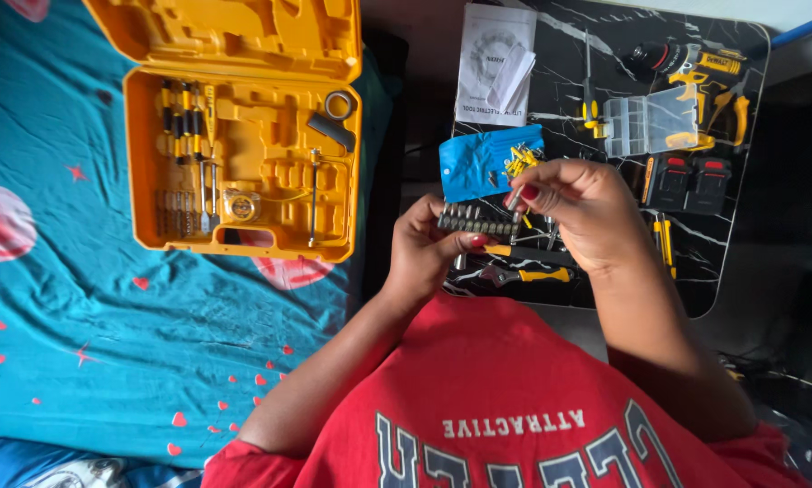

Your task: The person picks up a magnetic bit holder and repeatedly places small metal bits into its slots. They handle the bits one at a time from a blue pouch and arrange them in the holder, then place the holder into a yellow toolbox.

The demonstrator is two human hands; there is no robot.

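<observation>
1. A red printed shirt (505, 407) lies nearest the camera; above it the left hand (424, 248) is clamped on a dark bit holder strip (474, 223), held over the black marbled tabletop (722, 244).
2. The right hand (578, 203) pinches a small metal bit (514, 201) at the strip's right end; seating or pulling it seems the step, calling for a straight, steady line.
3. The moulded yellow plastic tool case (243, 181) lies open on the teal bed (80, 316); a blue pouch (478, 163) and a cordless drill (695, 72) rest on the tabletop.
</observation>
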